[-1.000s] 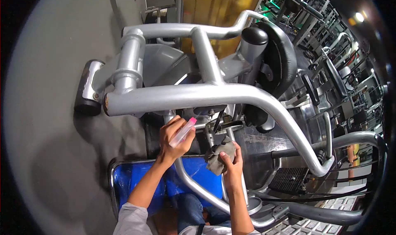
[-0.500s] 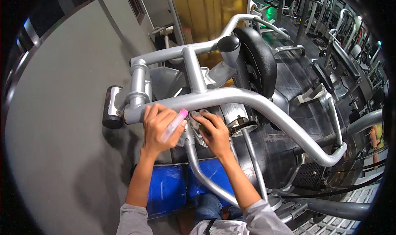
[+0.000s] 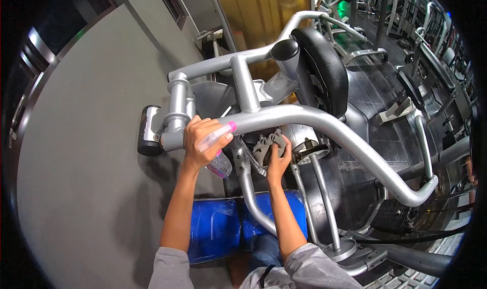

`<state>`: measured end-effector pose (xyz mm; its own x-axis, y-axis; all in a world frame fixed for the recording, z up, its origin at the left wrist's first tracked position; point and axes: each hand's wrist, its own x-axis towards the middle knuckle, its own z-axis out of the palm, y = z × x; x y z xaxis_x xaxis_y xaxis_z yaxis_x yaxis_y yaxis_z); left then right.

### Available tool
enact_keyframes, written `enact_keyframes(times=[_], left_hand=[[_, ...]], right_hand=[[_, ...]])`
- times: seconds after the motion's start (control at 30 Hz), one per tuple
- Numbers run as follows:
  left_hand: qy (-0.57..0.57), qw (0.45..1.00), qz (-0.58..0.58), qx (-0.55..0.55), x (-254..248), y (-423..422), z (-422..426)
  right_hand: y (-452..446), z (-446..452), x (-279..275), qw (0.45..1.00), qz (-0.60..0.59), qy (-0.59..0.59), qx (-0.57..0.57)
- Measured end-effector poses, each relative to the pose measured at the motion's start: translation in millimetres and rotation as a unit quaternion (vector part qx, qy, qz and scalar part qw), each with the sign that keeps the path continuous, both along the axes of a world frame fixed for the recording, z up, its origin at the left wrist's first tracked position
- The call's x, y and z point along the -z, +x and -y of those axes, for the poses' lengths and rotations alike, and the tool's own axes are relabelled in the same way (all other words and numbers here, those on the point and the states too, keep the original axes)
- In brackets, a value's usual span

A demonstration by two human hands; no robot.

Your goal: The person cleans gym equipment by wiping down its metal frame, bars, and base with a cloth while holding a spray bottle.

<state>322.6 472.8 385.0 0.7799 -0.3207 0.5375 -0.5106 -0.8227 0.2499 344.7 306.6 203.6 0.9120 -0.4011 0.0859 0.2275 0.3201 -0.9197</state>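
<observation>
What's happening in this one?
Someone is at a silver gym machine. Their left hand grips a clear spray bottle in front of a thick bar. Their right hand holds a crumpled grey cloth just below that bar in view; whether the cloth touches metal is unclear.

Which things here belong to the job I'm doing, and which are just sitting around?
Likely in the job:
spray bottle in your left hand
grey cloth in your right hand
silver machine frame

Likely just around:
blue pads
gold panel
gym equipment at right
</observation>
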Motion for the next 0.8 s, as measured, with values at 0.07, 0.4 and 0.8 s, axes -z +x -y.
enact_keyframes(times=[0.07, 0.4, 0.8], left_hand=[[-0.003, 1.0, 0.004, -0.004, 0, 0, 2], [-0.018, 1.0, 0.006, -0.023, 0, 2, 9], [0.007, 0.999, 0.031, -0.022, 2, 3, 11]], right_hand=[[-4, -9, 11, 0.999, -0.013, 0.041, -0.018], [-48, -35, -33, 0.993, 0.017, -0.07, -0.097], [-15, -11, 5, 0.912, 0.194, -0.359, -0.039]])
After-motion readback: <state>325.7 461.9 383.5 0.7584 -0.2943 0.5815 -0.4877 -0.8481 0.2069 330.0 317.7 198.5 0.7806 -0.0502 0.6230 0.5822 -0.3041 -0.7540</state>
